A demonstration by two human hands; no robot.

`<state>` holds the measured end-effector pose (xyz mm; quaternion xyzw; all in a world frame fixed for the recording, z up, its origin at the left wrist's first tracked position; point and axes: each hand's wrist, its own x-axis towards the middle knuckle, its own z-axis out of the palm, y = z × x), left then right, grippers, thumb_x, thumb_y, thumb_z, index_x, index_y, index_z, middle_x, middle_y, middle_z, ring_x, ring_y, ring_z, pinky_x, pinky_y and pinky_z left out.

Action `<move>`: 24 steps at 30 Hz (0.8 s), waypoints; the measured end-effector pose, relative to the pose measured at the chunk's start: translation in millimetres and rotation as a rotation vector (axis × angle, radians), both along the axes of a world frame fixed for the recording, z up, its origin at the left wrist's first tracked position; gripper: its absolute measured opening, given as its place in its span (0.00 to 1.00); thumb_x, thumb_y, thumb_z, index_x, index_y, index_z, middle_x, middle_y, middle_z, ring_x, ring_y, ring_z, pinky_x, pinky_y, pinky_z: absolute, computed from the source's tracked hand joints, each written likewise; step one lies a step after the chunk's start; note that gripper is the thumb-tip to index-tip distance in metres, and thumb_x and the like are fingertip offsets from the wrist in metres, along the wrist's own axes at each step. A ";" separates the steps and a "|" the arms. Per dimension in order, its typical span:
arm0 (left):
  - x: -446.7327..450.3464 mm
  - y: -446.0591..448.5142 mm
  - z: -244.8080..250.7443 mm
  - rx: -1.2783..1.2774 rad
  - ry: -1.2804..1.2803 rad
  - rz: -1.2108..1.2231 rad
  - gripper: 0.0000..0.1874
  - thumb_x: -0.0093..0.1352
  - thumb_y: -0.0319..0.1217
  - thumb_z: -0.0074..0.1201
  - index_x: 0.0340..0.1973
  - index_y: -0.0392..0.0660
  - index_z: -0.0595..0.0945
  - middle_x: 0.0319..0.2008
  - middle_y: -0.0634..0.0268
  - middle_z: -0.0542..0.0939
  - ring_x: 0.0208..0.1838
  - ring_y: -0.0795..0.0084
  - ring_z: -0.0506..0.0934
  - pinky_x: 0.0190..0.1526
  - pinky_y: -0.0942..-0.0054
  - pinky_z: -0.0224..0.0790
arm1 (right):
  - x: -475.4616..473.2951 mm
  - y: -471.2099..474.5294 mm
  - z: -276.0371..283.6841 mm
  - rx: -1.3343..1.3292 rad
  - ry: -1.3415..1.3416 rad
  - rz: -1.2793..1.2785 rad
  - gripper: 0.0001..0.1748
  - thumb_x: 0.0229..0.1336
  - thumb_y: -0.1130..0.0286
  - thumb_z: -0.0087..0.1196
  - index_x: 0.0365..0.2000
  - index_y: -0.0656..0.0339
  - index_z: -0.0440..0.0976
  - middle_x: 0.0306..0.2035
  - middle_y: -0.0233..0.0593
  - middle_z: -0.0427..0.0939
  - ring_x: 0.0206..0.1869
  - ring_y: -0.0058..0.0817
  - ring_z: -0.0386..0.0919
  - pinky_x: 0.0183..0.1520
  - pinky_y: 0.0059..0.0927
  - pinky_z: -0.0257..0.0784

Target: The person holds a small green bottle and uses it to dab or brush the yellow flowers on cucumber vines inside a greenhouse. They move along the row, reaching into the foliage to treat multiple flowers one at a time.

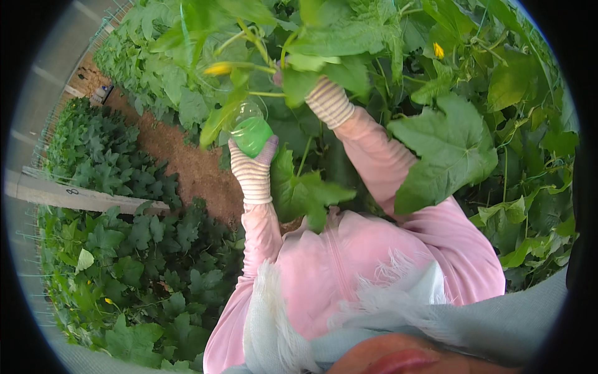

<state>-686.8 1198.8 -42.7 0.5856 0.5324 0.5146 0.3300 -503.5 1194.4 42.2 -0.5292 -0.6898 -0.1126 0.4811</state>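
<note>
My left hand, in a striped knit glove, grips a clear plastic bottle holding bright green liquid. The bottle's far end is partly behind a blurred leaf. Among the vine leaves ahead is my right hand, gloved the same way. Leaves cover most of its fingers, so its hold cannot be made out. Close to those fingers is a thin stem ending in a yellow flower. One broad green leaf overlaps my right sleeve, and another leaf hangs between my forearms.
Dense vines on strings surround me ahead and to the right, with a second yellow flower. A reddish dirt path runs on the left. A pale concrete post leans across the lower plants. Small containers stand at the path's far end.
</note>
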 end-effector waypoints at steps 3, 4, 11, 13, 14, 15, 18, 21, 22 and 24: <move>0.6 1.3 -5.0 0.131 -0.198 -0.091 0.41 0.48 0.33 0.72 0.54 0.36 0.67 0.44 0.58 0.78 0.44 0.68 0.76 0.50 0.72 0.69 | -3.5 20.7 -5.1 0.114 0.607 0.441 0.11 0.51 0.64 0.60 0.33 0.59 0.78 0.27 0.33 0.80 0.25 0.21 0.75 0.31 0.23 0.70; 0.1 -1.1 -7.9 0.143 -0.235 -0.130 0.39 0.48 0.33 0.72 0.52 0.37 0.68 0.41 0.59 0.79 0.42 0.68 0.77 0.48 0.72 0.69 | -2.8 34.2 -4.5 -0.006 0.549 0.354 0.11 0.51 0.63 0.60 0.32 0.60 0.78 0.27 0.33 0.80 0.25 0.21 0.74 0.30 0.22 0.70; 0.5 -8.3 -2.8 0.106 0.055 -0.004 0.38 0.49 0.38 0.72 0.50 0.37 0.69 0.37 0.57 0.81 0.36 0.69 0.79 0.42 0.72 0.71 | 8.1 45.3 -31.1 0.163 0.328 0.312 0.12 0.54 0.65 0.58 0.38 0.60 0.76 0.29 0.34 0.80 0.31 0.30 0.77 0.36 0.27 0.73; -0.9 -13.3 4.8 0.108 0.057 -0.023 0.38 0.49 0.38 0.72 0.50 0.37 0.69 0.36 0.56 0.81 0.35 0.68 0.79 0.42 0.72 0.72 | 12.8 41.0 -34.7 0.300 0.067 0.081 0.13 0.52 0.67 0.60 0.38 0.61 0.77 0.31 0.36 0.81 0.33 0.33 0.78 0.38 0.29 0.74; -0.5 -12.5 9.5 0.145 0.058 -0.038 0.38 0.49 0.38 0.72 0.49 0.37 0.69 0.35 0.56 0.81 0.35 0.68 0.79 0.42 0.71 0.72 | 16.8 37.9 -35.1 0.272 0.096 0.108 0.13 0.52 0.67 0.60 0.38 0.61 0.77 0.31 0.36 0.81 0.33 0.33 0.78 0.38 0.29 0.74; 0.3 -10.2 14.0 0.084 0.053 -0.038 0.38 0.49 0.38 0.72 0.49 0.37 0.69 0.35 0.56 0.81 0.35 0.68 0.79 0.42 0.71 0.72 | 21.4 37.2 -33.2 0.253 0.092 0.117 0.13 0.51 0.68 0.60 0.38 0.61 0.77 0.31 0.36 0.81 0.33 0.33 0.78 0.38 0.29 0.74; 2.3 -3.0 20.9 0.068 0.040 -0.067 0.38 0.49 0.38 0.72 0.49 0.36 0.68 0.36 0.56 0.81 0.36 0.68 0.79 0.43 0.71 0.72 | 39.6 30.6 -25.0 0.110 0.098 0.193 0.13 0.51 0.68 0.60 0.38 0.61 0.77 0.31 0.36 0.81 0.33 0.34 0.78 0.39 0.30 0.74; 6.1 3.7 18.5 0.067 0.008 -0.073 0.38 0.49 0.38 0.72 0.50 0.36 0.68 0.37 0.56 0.81 0.37 0.68 0.79 0.44 0.71 0.72 | 55.0 25.5 -14.2 0.002 0.024 0.243 0.13 0.51 0.68 0.61 0.37 0.62 0.77 0.31 0.37 0.81 0.33 0.34 0.78 0.39 0.30 0.74; 7.0 6.9 17.3 0.026 0.017 -0.073 0.38 0.49 0.38 0.72 0.50 0.36 0.68 0.36 0.56 0.81 0.37 0.68 0.79 0.44 0.71 0.72 | 59.6 23.3 -10.3 -0.027 -0.006 0.255 0.13 0.50 0.68 0.61 0.37 0.62 0.77 0.31 0.37 0.81 0.33 0.34 0.78 0.39 0.30 0.74; 9.4 7.4 13.3 0.079 0.037 -0.077 0.38 0.49 0.38 0.72 0.50 0.36 0.68 0.36 0.56 0.81 0.37 0.68 0.79 0.44 0.71 0.72 | 65.9 19.0 -3.3 -0.077 -0.057 0.274 0.13 0.50 0.68 0.61 0.37 0.62 0.77 0.32 0.37 0.81 0.33 0.34 0.78 0.39 0.30 0.74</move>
